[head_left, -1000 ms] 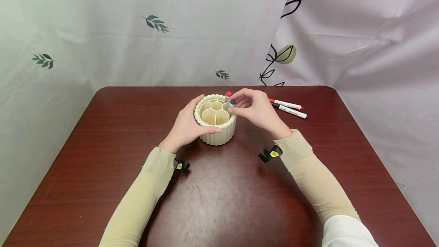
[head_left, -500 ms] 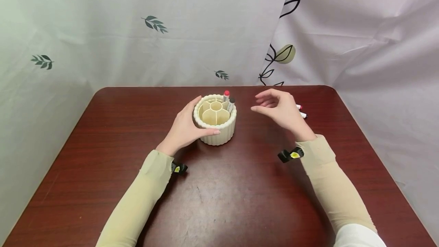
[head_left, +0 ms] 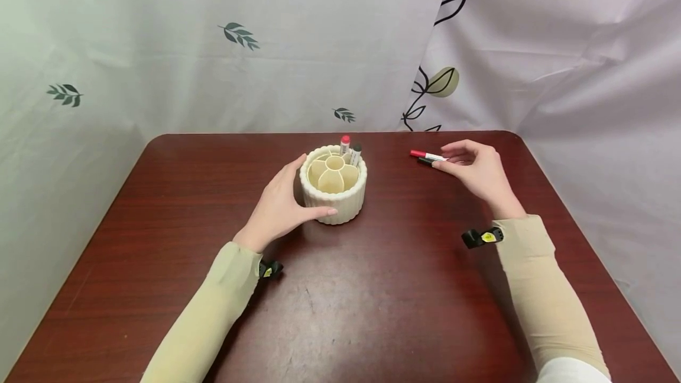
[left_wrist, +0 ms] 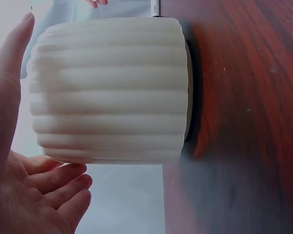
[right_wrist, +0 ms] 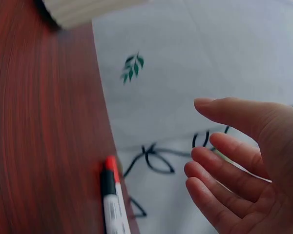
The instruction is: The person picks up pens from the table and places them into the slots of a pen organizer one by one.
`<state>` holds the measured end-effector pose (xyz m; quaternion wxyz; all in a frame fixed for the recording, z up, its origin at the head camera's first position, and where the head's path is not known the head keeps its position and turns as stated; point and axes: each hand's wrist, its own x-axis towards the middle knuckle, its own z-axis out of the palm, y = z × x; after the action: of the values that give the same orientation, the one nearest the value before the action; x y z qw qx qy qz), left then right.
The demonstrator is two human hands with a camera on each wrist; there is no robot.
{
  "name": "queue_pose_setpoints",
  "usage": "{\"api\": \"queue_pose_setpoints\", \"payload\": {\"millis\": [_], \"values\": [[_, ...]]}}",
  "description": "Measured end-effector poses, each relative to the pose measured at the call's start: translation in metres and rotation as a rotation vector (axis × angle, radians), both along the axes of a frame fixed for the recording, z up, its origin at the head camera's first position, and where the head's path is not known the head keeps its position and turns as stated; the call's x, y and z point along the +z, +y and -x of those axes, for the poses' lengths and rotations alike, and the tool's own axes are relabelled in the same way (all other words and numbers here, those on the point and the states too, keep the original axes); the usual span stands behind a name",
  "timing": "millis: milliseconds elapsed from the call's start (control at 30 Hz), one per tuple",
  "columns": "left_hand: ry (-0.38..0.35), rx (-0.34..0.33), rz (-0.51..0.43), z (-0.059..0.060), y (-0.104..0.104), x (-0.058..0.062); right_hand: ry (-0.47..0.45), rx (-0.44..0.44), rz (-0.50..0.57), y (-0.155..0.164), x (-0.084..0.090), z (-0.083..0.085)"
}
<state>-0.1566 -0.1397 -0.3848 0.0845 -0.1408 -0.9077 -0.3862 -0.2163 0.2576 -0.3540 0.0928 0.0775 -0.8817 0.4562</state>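
Observation:
A cream ribbed pen holder [head_left: 339,207] with petal-shaped compartments stands upright on the table. A red-capped marker [head_left: 344,144] and a black-capped marker [head_left: 356,155] stick up at its back right. My left hand [head_left: 273,208] cups its left side loosely. In the left wrist view the thumb [left_wrist: 17,44] is spread apart from the rim and the fingers [left_wrist: 58,183] are relaxed, their tips right at the holder's side. My right hand [head_left: 481,173] hovers with relaxed fingers over a red marker [head_left: 420,153] and a black marker [right_wrist: 109,195] lying side by side. Nothing is between its fingers.
The reddish-brown wooden table [head_left: 330,312] ends behind the holder at a pale leaf-printed curtain [head_left: 292,75]. Each wrist carries a black camera mount, such as the right mount [head_left: 481,237].
My right hand has let go of the black-capped marker, now in the holder, and moved right to the lying markers. The holder has turned slightly; my left hand has eased back.

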Motion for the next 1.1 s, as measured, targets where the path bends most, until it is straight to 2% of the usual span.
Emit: {"api": "queue_pose_setpoints", "payload": {"millis": [333, 600, 800, 1100], "values": [[0.022, 0.005, 0.072, -0.009, -0.003, 0.0, -0.033, -0.094, -0.098, 0.034, -0.008, 0.004], [0.062, -0.01, 0.021, -0.011, -0.006, -0.001, -0.066, -0.139, -0.177, 0.053, -0.019, 0.009], [0.055, -0.012, -0.011, 0.0, -0.001, -0.002, -0.079, -0.137, -0.191, 0.06, -0.027, 0.014], [-0.03, -0.034, -0.134, 0.02, 0.012, -0.004, -0.132, -0.111, -0.228, 0.07, -0.042, 0.021]]}}
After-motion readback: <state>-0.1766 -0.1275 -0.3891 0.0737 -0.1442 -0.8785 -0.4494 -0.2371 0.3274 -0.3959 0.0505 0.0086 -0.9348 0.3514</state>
